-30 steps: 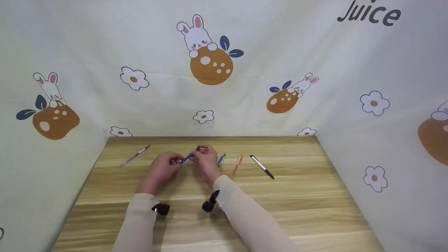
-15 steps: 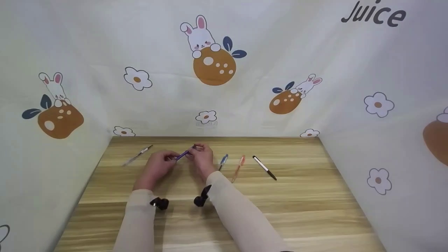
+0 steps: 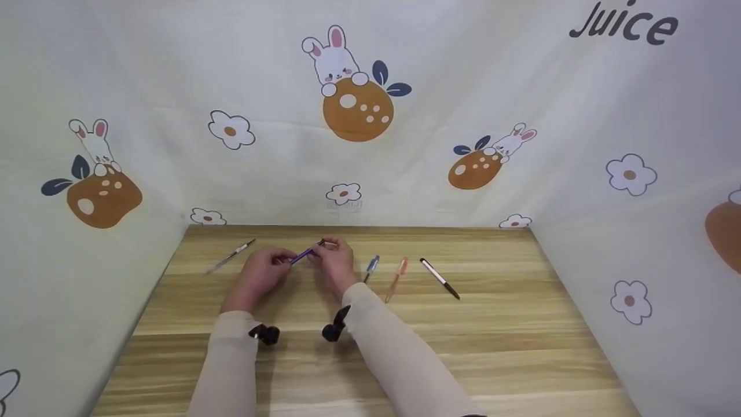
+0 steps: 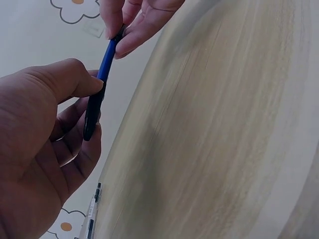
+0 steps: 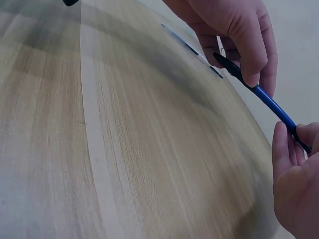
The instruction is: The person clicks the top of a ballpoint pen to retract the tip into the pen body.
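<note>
A blue pen (image 4: 105, 64) with a dark tapered end is held between both hands over the back of the wooden table. The left hand (image 3: 263, 275) pinches the pen's dark end between thumb and fingers. At the other end, the right hand (image 3: 337, 263) grips it with thumb and fingertips, which hide that tip. In the right wrist view the pen (image 5: 271, 103) slants from the left hand (image 5: 244, 37) down to the right hand (image 5: 299, 184).
On the table (image 3: 492, 347), a clear pen (image 3: 231, 256) lies left of the hands. To their right lie a blue-capped pen (image 3: 372, 266), an orange pen (image 3: 397, 280) and a white-and-black pen (image 3: 440, 278). Printed cloth walls (image 3: 278, 168) rise around the table's back and sides.
Both hands have shifted slightly left with the blue pen, uncovering more of the blue-capped and orange pens. Over the last half second they stay almost still. The head view has shifted a little.
</note>
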Motion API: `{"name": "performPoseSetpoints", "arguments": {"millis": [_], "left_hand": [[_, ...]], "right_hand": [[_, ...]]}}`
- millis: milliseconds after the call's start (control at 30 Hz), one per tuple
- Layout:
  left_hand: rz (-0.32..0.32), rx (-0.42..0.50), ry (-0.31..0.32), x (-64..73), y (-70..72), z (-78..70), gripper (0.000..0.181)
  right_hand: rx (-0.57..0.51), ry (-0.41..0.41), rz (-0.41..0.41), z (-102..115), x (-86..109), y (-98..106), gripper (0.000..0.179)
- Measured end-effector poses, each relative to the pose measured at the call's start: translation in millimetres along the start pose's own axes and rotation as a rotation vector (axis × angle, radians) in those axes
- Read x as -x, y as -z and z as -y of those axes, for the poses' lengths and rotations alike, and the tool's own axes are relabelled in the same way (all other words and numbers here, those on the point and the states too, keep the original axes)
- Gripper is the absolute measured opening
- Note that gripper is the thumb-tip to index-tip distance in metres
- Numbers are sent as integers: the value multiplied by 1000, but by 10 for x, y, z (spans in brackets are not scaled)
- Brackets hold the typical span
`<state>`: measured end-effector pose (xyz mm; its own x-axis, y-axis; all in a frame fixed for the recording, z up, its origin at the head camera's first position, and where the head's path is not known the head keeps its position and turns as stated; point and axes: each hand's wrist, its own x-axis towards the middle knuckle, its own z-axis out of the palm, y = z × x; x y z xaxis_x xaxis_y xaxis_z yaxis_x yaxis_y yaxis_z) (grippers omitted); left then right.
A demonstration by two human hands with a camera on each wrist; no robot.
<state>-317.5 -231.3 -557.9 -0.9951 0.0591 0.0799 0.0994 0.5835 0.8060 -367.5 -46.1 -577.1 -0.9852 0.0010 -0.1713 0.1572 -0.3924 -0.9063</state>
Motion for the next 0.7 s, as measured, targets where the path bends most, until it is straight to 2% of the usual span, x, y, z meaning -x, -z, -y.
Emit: {"name": "performPoseSetpoints", "arguments": {"millis": [167, 300, 567, 700], "left_hand": [[-9, -12, 6, -12, 42, 43, 27], [-2, -19, 22, -4, 97, 72, 29], [-7, -31, 27, 47, 207, 103, 30], [-4, -54, 35, 81, 279, 150, 29]], "right_hand": [[36, 15, 37, 1, 7, 31, 43], [85, 13, 70, 19, 30, 67, 42], [195, 13, 177, 101, 74, 183, 44], [260, 18, 261, 158, 91, 267, 41]]}}
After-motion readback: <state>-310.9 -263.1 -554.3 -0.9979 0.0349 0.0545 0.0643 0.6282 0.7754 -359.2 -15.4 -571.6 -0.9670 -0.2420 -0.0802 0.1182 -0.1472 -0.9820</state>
